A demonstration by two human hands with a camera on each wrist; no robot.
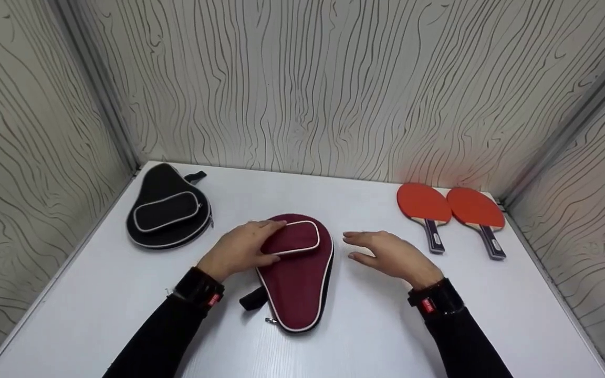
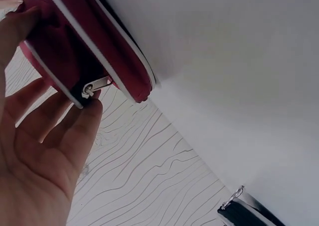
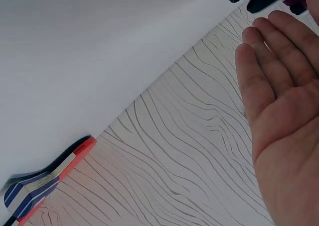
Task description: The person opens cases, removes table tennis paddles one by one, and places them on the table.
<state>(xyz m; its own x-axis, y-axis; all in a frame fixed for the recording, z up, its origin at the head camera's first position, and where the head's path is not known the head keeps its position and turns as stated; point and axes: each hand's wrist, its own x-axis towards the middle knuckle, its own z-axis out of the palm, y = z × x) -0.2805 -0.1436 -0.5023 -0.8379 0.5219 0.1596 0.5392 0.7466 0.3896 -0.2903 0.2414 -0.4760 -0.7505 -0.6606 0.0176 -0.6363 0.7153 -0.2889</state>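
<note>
A maroon table tennis bat case (image 1: 297, 294) with white piping lies flat on the table, its narrow end toward me. My left hand (image 1: 238, 248) holds its raised pocket (image 1: 301, 237), thumb at the near side and fingers at the far side. In the left wrist view, the fingertips are beside a metal zipper pull (image 2: 94, 86) on the pocket, and the thumb presses into the cloth. My right hand (image 1: 393, 256) hovers to the right of the case, apart from it, with extended fingers and nothing in them.
A black bat case (image 1: 163, 184) with a pocket lies at the back left. Two red table tennis bats (image 1: 423, 203) lie side by side at the back right, handles toward me. Patterned panels (image 1: 292, 89) wall the white table (image 1: 365, 325) at the back and sides.
</note>
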